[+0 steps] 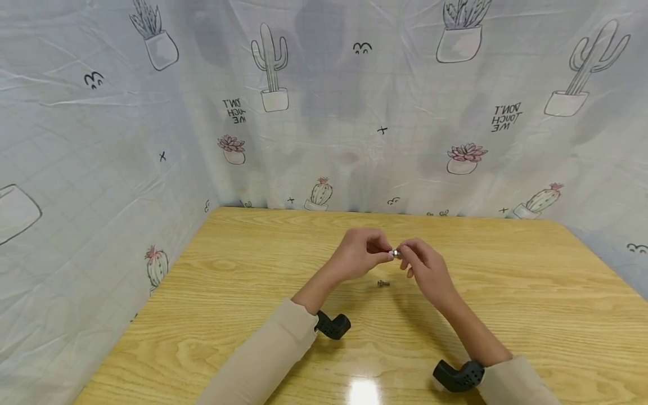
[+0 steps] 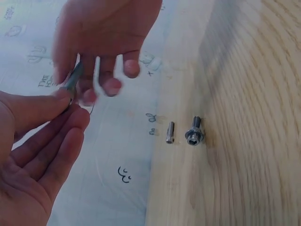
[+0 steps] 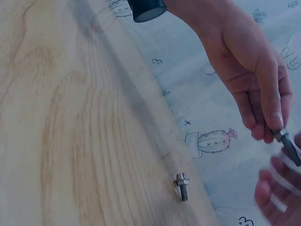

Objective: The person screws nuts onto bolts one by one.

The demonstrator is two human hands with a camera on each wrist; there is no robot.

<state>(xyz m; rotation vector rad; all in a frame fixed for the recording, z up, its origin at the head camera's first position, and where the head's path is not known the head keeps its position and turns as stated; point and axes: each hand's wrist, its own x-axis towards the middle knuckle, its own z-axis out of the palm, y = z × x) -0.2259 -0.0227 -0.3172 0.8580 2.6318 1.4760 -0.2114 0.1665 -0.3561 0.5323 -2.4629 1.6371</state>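
My left hand (image 1: 358,253) pinches a small metal bolt (image 3: 290,149) between thumb and fingertips, above the table. A nut (image 3: 281,135) sits on the bolt close to those fingertips, and the dark shank points toward my right hand (image 1: 427,275). The right thumb and fingers lie on either side of the shank's end, blurred in the wrist views; I cannot tell whether they grip it. A second bolt (image 1: 383,283) with a socket head and a washer-like collar (image 2: 194,135) lies on its side on the table below. Beside it, the left wrist view shows a slim shiny pin shape (image 2: 170,133).
The wood-grain table (image 1: 243,270) spreads out around both hands. White cloth (image 1: 349,124) printed with cactus pots hangs behind it and along the left side. Black wrist devices (image 1: 332,325) stick out from both forearms, below the hands.
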